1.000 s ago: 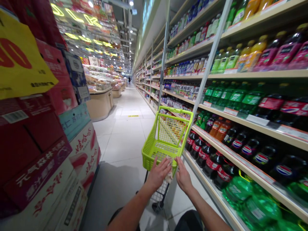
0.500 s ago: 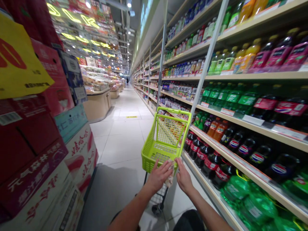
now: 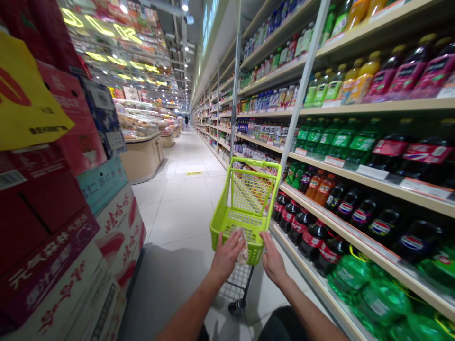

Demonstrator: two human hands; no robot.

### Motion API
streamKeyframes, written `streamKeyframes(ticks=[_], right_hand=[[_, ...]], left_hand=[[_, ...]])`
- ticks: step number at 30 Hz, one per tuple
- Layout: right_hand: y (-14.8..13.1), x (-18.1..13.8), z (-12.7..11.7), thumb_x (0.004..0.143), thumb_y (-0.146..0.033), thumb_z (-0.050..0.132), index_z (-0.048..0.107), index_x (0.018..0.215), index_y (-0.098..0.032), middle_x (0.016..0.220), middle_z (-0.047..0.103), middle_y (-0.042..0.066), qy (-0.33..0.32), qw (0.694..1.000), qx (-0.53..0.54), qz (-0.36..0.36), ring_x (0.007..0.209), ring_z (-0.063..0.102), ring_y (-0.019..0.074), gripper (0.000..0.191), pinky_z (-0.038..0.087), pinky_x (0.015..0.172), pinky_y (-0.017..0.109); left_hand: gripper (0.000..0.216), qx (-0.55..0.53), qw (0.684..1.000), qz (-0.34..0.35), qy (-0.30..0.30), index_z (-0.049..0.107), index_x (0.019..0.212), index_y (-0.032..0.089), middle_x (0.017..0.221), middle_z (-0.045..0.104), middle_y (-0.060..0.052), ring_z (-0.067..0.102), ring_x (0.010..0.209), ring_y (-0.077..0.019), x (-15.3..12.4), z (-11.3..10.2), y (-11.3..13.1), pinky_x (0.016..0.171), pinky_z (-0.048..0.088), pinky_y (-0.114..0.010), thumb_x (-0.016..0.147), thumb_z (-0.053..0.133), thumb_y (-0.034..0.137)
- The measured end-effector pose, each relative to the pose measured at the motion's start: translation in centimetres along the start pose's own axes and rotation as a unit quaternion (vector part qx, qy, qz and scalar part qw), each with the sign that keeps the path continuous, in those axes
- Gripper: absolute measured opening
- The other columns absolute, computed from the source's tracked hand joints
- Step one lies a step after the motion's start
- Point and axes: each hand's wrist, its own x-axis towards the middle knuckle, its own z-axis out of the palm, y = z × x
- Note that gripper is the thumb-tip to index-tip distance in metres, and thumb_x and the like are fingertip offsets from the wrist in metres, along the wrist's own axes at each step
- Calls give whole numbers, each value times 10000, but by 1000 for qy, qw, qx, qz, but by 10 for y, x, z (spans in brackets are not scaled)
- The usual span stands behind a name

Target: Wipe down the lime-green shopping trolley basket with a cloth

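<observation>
A lime-green shopping cart (image 3: 239, 214) stands in front of me in the aisle, its upper basket facing me. My left hand (image 3: 227, 255) holds a crumpled pale cloth (image 3: 242, 253) against the near wall of the basket, with the fingers over the rim. At the basket's near right corner, my right hand (image 3: 273, 258) grips the green edge, its fingers bent round it. The cloth is partly hidden under the left hand's fingers. Beneath the basket, the cart's dark metal frame and a black wheel (image 3: 236, 308) show.
Shelves (image 3: 359, 163) of soda bottles run close along the right side. Stacked drink cartons (image 3: 117, 227) crowd the left. Farther down the tiled aisle (image 3: 174, 203) stand wooden display counters (image 3: 144, 158) with packaged goods, and a distant person (image 3: 186, 120).
My left hand has slid the cloth leftward along the basket's near wall, away from the right corner. My right hand stays at that corner.
</observation>
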Motion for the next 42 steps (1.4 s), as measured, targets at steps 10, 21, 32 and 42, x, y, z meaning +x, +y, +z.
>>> streamKeyframes(ticks=[10, 21, 32, 42], right_hand=[[-2, -1, 3, 621, -3, 329, 355, 1306, -155, 1393, 317, 59, 6, 1000, 10, 0, 1286, 265, 178, 703, 280, 1042, 397], [-1, -2, 2, 609, -5, 334, 340, 1315, -156, 1390, 321, 65, 0, 1000, 5, -7, 1292, 249, 183, 721, 247, 1057, 415], [1, -2, 2, 611, -1, 334, 322, 1324, -156, 1391, 319, 73, -2, 1000, 5, -9, 1293, 245, 180, 730, 269, 1048, 417], [3, -2, -6, 621, 3, 329, 339, 1313, -114, 1391, 310, 112, -25, 1000, -13, -10, 1291, 254, 197, 702, 269, 1044, 429]], left_hand=[[373, -6, 996, -91, 1, 518, 1143, 275, 1288, 475, -53, 441, 1184, -183, 5, 1, 0, 1022, 222, -510, 851, 328, 139], [357, -6, 996, -90, -2, 521, 1139, 247, 1297, 461, -67, 430, 1194, -184, 6, -7, 0, 1040, 162, -515, 861, 324, 137], [372, 4, 987, -158, -24, 520, 1132, 243, 1293, 466, -87, 439, 1185, -209, 5, -14, -18, 1009, 198, -554, 840, 339, 100], [354, -23, 999, -16, -37, 520, 1137, 264, 1295, 471, -59, 414, 1205, -184, 8, -8, -13, 1047, 144, -506, 841, 370, 141]])
